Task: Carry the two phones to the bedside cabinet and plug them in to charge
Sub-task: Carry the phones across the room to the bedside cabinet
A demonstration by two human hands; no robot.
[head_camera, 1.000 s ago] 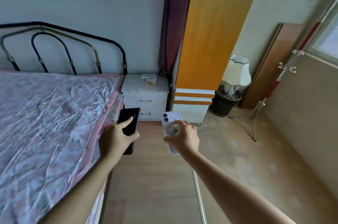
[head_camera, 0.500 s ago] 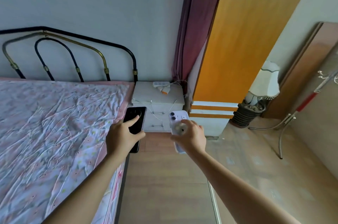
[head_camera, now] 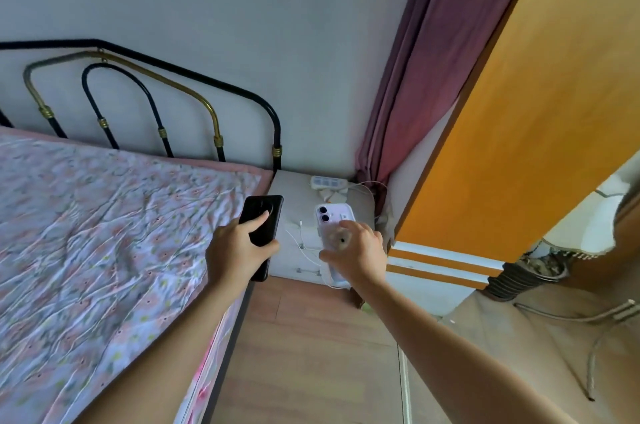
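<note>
On your left runs the bed (head_camera: 104, 233) with its floral cover, and your left hand (head_camera: 235, 249) is out past its corner, closed around the black phone (head_camera: 262, 229): forefinger laid along the back, thumb tucked under the near edge, the phone tilted with its top toward the wall. Keep that wrap firm until the phone is over the cabinet; the judgement here is that the glossy back could slide if you loosen early.

Ahead, between the 2 phones, is the white bedside cabinet (head_camera: 294, 186). A white power strip (head_camera: 327, 182) lies at the back of its top, and thin white charging cables (head_camera: 301, 236) trail down over the drawer fronts. You are near it but not yet at it, so step closer rather than stretching.

Your right hand (head_camera: 356, 250) holds the lilac phone (head_camera: 334, 219) camera side up, fingers spread over its back and a round grip ring. Set 1 phone down flat on the bare front of the cabinet top first; that frees a hand to fish up a cable end. Which plug fits which phone cannot be told from here, so check the connector before pushing.
</note>
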